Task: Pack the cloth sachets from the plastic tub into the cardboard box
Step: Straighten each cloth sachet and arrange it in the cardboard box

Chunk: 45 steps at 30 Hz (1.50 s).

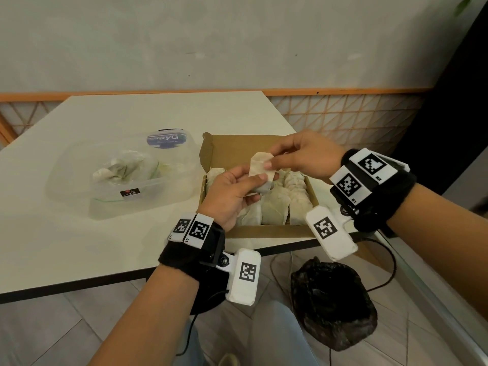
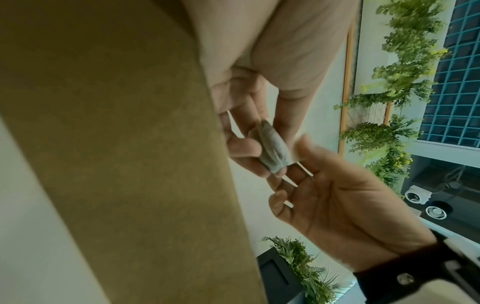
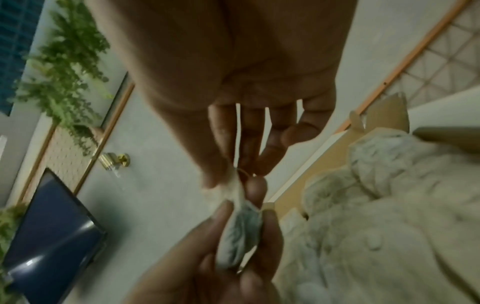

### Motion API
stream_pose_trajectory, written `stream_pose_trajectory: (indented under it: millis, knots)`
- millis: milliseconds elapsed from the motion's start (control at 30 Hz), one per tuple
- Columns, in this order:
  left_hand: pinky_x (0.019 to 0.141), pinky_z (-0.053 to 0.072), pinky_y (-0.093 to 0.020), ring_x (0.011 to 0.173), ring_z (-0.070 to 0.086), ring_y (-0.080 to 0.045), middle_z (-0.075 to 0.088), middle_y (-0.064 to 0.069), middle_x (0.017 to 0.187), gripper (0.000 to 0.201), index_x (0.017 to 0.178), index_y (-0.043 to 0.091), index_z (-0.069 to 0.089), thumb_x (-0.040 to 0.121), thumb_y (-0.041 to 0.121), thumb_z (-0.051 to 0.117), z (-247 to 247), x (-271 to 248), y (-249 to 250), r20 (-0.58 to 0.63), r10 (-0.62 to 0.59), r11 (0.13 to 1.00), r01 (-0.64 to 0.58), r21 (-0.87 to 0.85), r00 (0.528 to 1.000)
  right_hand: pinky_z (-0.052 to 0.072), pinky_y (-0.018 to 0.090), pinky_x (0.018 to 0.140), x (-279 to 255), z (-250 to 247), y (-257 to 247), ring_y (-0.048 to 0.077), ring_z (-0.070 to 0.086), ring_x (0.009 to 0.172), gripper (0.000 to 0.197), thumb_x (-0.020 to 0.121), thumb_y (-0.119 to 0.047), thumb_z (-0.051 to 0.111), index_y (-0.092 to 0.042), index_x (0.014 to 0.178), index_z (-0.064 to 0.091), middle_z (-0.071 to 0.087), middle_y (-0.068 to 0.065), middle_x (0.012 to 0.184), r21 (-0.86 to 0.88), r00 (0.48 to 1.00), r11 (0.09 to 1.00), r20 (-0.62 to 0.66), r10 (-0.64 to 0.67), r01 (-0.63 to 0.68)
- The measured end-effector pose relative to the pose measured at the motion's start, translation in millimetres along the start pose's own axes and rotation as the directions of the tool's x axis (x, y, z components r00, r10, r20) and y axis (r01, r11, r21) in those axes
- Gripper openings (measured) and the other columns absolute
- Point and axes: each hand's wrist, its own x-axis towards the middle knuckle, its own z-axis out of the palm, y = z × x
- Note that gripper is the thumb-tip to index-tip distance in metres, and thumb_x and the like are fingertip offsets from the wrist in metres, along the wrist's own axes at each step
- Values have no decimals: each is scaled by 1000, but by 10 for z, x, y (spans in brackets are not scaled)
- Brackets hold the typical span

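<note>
Head view: both hands hold one sachet above the open box, which sits near the table's right edge. The left hand pinches its lower part between thumb and fingers; the right hand pinches its upper edge between thumb and forefinger. More sachets fill the box floor in rows, partly hidden behind the left hand. Left of the box stands the clear tub; what lies inside reads only as a pale, crumpled heap through the hazy plastic, beside a blue label that is too blurred to read. Left wrist view is half blocked by the box wall; the sachet shows edge-on between fingertips. Right wrist view is dim and soft, with the sachet pinched from both ends.
</note>
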Motion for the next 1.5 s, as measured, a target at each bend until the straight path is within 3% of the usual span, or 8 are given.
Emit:
stream_pose_trajectory:
  millis: [133, 267, 433, 567, 967, 1233, 1367, 1500]
  knots:
    - [71, 54, -24, 81, 69, -12, 74, -1, 93, 12, 102, 15, 62, 90, 13, 59, -25, 32, 7, -59, -13, 998, 9, -68, 998, 41, 5, 54, -95, -212, 70, -3, 58, 56, 9, 78, -13, 72, -10, 85, 69, 65, 0, 74, -26, 998, 998, -11, 62, -62]
    - [92, 50, -34, 100, 67, -19, 71, -7, 109, 15, 107, 16, 58, 93, 16, 58, -54, 64, 12, -86, -52, 996, 46, -79, 995, 44, 20, 83, -270, -364, 248, 3, 60, 67, 13, 76, -21, 74, -13, 85, 72, 68, 0, 77, -230, 972, 961, 140, 186, -151]
    - [99, 48, -39, 104, 67, -20, 72, -5, 108, 11, 104, 18, 58, 94, 15, 56, -58, 86, -3, -99, -71, 997, 67, -49, 992, 45, 33, 92, -412, -272, 429, 8, 59, 76, 17, 74, -23, 75, -15, 89, 72, 71, 8, 87, -273, 951, 939, 163, 261, -211]
    - [99, 48, -39, 103, 68, -20, 72, -6, 108, 7, 99, 19, 60, 94, 15, 56, -57, 81, -6, -108, -73, 996, 68, -50, 991, 47, 31, 93, -425, -104, 544, 1, 57, 66, 15, 78, -17, 73, -18, 91, 66, 63, -14, 55, -283, 969, 937, 72, 235, -206]
    - [94, 49, -36, 99, 68, -19, 72, -4, 105, 8, 101, 18, 60, 95, 17, 55, -52, 76, -2, -108, -72, 997, 69, -27, 992, 40, 21, 73, -424, -133, 486, 7, 48, 83, 56, 72, -37, 76, -28, 120, 50, 56, -7, 101, -498, 994, 865, 43, 102, -67]
    - [89, 51, -33, 90, 69, -15, 73, -3, 99, 8, 99, 18, 60, 94, 16, 55, -36, 62, 15, -124, -79, 996, 75, -38, 989, 30, 43, 104, -408, -33, 603, 21, 33, 127, 99, 64, -47, 78, -35, 143, 20, 33, 0, 134, -701, 990, 707, 5, 140, -96]
    - [83, 53, -30, 87, 70, -15, 73, -2, 95, 7, 100, 17, 59, 94, 16, 56, -18, 39, 36, -136, -77, 995, 67, -80, 988, 39, 37, 99, -407, -102, 503, 14, 37, 106, 69, 62, -40, 82, -35, 120, 46, 36, -2, 118, -503, 996, 860, -16, 93, -88]
    - [74, 53, -25, 80, 68, -13, 72, -1, 87, 9, 96, 17, 61, 94, 10, 55, -6, 18, 87, -211, -24, 993, -1, -121, 977, 34, 46, 100, -411, -21, 574, 17, 36, 110, 29, 68, -49, 74, -41, 92, 58, 41, -5, 107, -666, 995, 743, 10, 101, -69]
